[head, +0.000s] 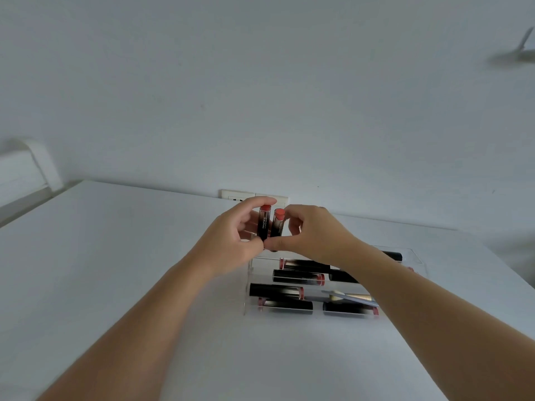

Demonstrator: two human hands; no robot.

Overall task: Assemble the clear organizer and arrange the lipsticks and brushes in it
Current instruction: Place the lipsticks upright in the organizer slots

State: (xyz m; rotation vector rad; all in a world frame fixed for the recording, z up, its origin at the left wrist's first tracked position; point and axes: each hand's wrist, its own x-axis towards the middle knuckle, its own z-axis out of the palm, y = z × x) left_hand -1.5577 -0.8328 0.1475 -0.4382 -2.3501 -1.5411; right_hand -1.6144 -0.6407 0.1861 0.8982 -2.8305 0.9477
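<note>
My left hand [234, 235] pinches one black lipstick [264, 224] upright, its red end up. Right beside it, my right hand [307, 235] holds a second black lipstick [278, 225] upright, also with a red end on top. Both are raised above the far left corner of the clear organizer [248, 285] on the white table. Several black lipsticks [276, 290] lie flat in the organizer's tiers. A brush with a gold handle [351, 297] lies across them at the right. My right forearm hides part of the organizer's right side.
The white table [144, 270] runs to a white wall at the back. A wall socket plate [237, 195] sits just behind my hands. A white ledge [26, 169] is at the far left.
</note>
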